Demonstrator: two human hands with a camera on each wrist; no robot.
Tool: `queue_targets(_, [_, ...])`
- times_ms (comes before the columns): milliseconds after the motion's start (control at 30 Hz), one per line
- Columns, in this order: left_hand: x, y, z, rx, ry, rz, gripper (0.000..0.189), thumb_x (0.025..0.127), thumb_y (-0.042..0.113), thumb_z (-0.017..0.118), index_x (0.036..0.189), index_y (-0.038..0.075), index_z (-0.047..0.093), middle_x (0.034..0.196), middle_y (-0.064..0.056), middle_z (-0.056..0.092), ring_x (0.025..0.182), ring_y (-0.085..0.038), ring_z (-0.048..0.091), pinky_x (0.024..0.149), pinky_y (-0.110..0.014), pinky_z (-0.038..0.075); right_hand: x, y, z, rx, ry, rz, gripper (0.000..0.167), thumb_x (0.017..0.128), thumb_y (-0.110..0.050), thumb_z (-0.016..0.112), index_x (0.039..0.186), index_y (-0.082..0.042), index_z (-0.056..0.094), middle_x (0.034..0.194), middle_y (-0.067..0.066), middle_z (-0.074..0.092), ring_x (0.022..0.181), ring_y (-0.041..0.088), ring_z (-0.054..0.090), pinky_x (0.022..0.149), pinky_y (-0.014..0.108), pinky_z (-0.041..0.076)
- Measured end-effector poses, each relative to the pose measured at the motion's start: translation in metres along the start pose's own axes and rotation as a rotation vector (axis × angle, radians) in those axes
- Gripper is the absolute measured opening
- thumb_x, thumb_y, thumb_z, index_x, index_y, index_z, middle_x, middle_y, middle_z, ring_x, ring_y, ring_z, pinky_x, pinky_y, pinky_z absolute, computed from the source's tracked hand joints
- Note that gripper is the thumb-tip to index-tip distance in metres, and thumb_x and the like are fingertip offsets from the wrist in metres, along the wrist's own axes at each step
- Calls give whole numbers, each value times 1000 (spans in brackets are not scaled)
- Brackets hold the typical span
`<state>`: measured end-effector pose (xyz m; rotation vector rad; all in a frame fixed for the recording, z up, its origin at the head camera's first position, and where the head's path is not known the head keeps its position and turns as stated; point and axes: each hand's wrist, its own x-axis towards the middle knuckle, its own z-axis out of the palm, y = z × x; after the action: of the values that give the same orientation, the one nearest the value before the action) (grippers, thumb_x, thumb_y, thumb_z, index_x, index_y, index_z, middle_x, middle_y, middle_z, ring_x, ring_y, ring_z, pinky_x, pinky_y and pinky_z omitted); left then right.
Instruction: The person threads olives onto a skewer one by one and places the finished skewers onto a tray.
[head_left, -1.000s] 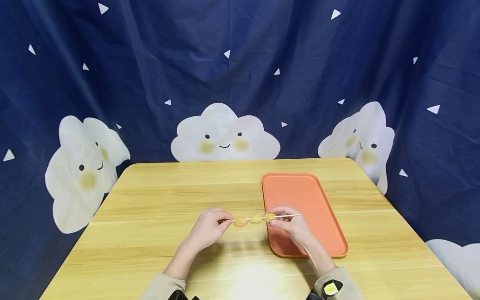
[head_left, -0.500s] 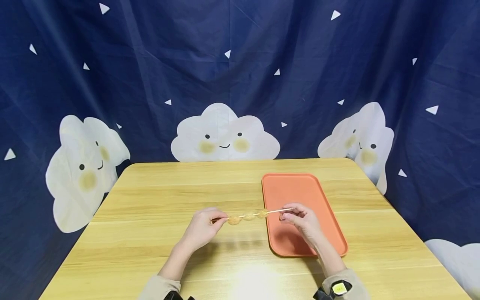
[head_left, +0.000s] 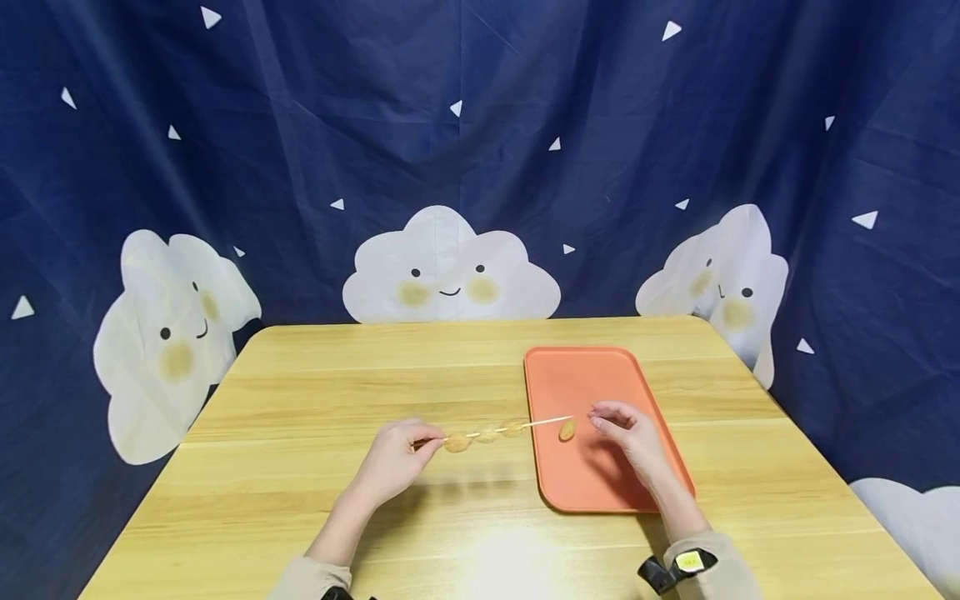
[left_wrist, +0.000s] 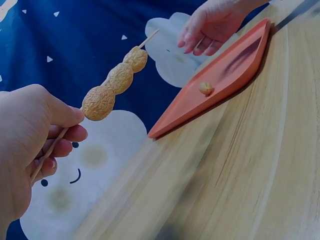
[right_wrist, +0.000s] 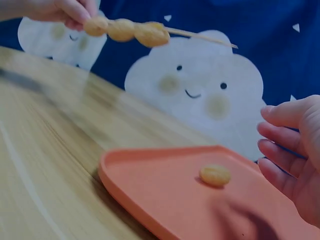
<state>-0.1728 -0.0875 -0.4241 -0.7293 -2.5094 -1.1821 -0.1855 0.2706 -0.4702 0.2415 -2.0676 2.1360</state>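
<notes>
My left hand [head_left: 401,457] pinches the near end of a thin wooden skewer [head_left: 551,421], held above the table. Threaded on it are three wrinkled, golden-brown balls [left_wrist: 120,78], seen closely in the left wrist view; their kind is unclear. A bare length of skewer sticks out past the last ball toward the right. My right hand [head_left: 630,437] hovers over the orange tray [head_left: 600,379], fingers loosely bent and holding nothing. One loose golden-brown ball [right_wrist: 215,175] lies on the tray, left of the right hand and apart from it.
The tray lies on the right part of the wooden table [head_left: 360,367]. Behind the table hangs a dark blue curtain [head_left: 457,158] with white clouds and triangles. A dark strap with a small yellow display [head_left: 688,561] sits at my right wrist.
My right hand has left the skewered balls and moved right, uncovering the loose ball on the tray. The left hand has shifted slightly left with the skewer.
</notes>
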Motion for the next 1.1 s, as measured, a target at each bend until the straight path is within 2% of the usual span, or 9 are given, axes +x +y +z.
queue_targets(167, [-1, 0, 0, -4, -6, -14, 10, 80, 6, 70, 82, 15, 73, 79, 11, 63, 69, -4, 55, 61, -22, 47, 5, -4, 3, -129, 12, 65, 36, 83, 7, 61, 113, 22, 47, 97, 16, 65, 86, 11, 63, 71, 30, 53])
queue_targets(400, [-3, -1, 1, -12, -8, -20, 10, 81, 6, 70, 82, 15, 73, 79, 12, 63, 70, -4, 55, 62, -22, 47, 14, 13, -3, -228, -74, 115, 39, 84, 6, 61, 118, 19, 47, 107, 30, 59, 88, 7, 61, 74, 20, 49])
queue_targets(567, [-3, -1, 1, -12, -9, -20, 9, 81, 6, 70, 81, 15, 72, 79, 11, 64, 69, -4, 55, 61, -22, 47, 18, 17, -4, -256, -139, 88, 41, 83, 6, 63, 118, 19, 48, 109, 34, 57, 95, 24, 62, 78, 18, 47])
queue_targets(900, [-3, -1, 3, -13, -15, -40, 11, 80, 5, 70, 81, 16, 73, 79, 11, 64, 70, -4, 56, 62, -22, 48, 26, 26, -6, -362, -230, 61, 40, 81, 0, 67, 115, 15, 54, 109, 27, 60, 90, 20, 60, 75, 19, 47])
queue_targets(1100, [-2, 0, 2, -10, -17, -44, 9, 81, 6, 70, 81, 15, 73, 79, 12, 64, 70, -4, 55, 62, -22, 48, 28, 23, 0, -420, -226, 78, 38, 80, 0, 69, 114, 12, 57, 106, 22, 62, 88, 16, 57, 73, 19, 45])
